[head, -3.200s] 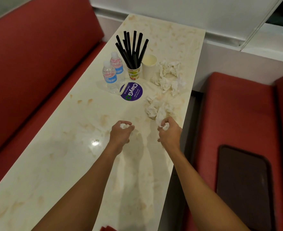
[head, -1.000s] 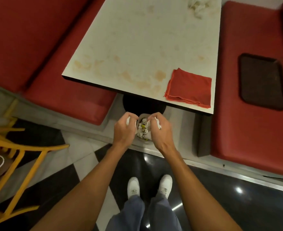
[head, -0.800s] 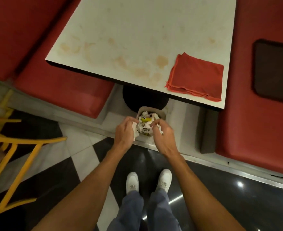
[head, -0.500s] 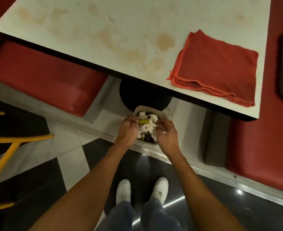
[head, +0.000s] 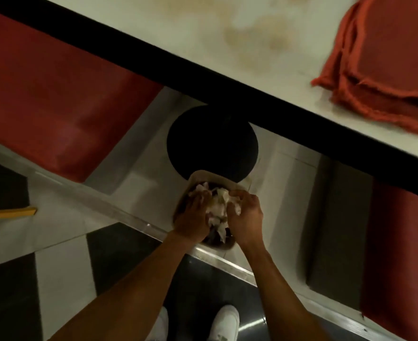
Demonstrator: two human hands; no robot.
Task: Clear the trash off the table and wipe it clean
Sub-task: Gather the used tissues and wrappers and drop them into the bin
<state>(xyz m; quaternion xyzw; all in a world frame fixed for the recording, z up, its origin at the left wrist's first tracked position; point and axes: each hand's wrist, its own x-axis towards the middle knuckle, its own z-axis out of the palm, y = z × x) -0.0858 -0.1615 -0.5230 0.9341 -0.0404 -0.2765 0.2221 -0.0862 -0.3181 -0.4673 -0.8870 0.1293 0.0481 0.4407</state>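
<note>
A small beige trash bin stands on the floor under the table's near edge, full of crumpled white tissues. Both my hands are down inside its mouth. My left hand lies on the tissue pile with its fingers stretched forward. My right hand has curled fingers and pinches a crumpled tissue against the thumb. The stained white table fills the top of the view, with a folded red cloth lying near its right corner.
The table's black round base sits just behind the bin. Red bench seats flank it on the left and on the right. A yellow chair leg pokes in from the left. My white shoes stand on the checkered floor.
I carried the tissues from the table down to the bin. Over the last second my head and both hands have dropped closer, and the hands have pushed into the bin's mouth.
</note>
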